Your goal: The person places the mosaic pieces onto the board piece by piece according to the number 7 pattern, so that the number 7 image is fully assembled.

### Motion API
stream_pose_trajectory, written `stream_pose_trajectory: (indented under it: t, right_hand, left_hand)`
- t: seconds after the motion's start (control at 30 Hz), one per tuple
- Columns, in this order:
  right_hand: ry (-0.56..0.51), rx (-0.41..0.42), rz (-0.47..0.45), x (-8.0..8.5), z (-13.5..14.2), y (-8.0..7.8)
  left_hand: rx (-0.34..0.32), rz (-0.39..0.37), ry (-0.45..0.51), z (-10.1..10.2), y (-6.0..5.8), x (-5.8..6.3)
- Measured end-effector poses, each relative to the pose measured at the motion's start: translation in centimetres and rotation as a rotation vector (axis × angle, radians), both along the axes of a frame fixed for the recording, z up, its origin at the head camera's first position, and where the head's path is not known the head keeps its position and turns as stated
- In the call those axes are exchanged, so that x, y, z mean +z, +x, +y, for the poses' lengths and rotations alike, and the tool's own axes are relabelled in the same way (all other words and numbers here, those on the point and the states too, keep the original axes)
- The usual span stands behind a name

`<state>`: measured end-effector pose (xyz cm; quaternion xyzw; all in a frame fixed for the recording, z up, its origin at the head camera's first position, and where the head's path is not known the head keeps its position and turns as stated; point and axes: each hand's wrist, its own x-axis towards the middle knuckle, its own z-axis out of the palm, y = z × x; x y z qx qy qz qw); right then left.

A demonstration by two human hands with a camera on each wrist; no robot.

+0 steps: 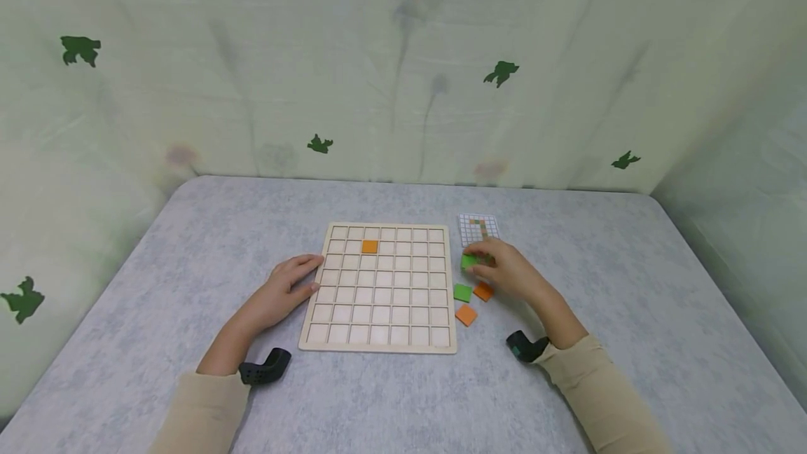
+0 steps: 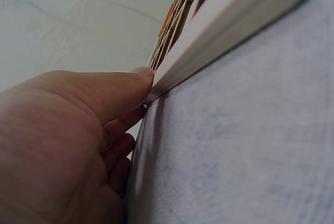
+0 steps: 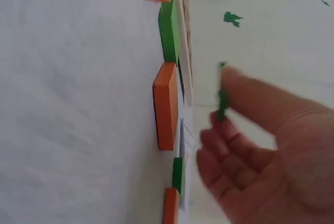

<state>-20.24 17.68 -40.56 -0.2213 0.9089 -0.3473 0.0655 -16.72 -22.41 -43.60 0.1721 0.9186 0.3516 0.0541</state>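
A pale wooden grid board [image 1: 342, 335] lies flat on the table, with one orange square tile [image 1: 370, 246] in a cell of its upper part. My left hand [image 1: 280, 293] touches the board's left edge with thumb and fingertips, the fingers loosely extended. Right of the board, my right hand [image 1: 507, 268] pinches a green tile [image 3: 223, 93] between thumb and fingers, raised off the table. Below that hand lie a green tile [image 1: 463, 292] and two orange tiles, one nearer [image 1: 466, 314] and one farther right [image 1: 483, 291]. The right wrist view shows another green tile [image 3: 178, 174] and another orange tile [image 3: 171, 205].
A small printed pattern card [image 1: 473, 228] lies beyond the right hand, partly covered by it. The grey table [image 1: 391, 405] meets a pale curtain [image 1: 353, 76] with dark green leaf shapes at the back and sides. Each wrist wears a black device [image 1: 266, 367].
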Motion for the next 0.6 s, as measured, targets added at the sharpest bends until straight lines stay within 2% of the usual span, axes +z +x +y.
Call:
stream_pose_trajectory:
  t: [0.3,0.6]
  right_hand:
    - [-0.149,0.076,0.151,1.7,-2.9,-1.1]
    - [-0.302,0.109,0.144,2.3,-7.7,-2.5]
  left_hand:
    - [0.001,-0.006,0.003,0.0,0.1,0.2]
    - [-0.008,-0.006,0.000,0.0,0.1,0.3]
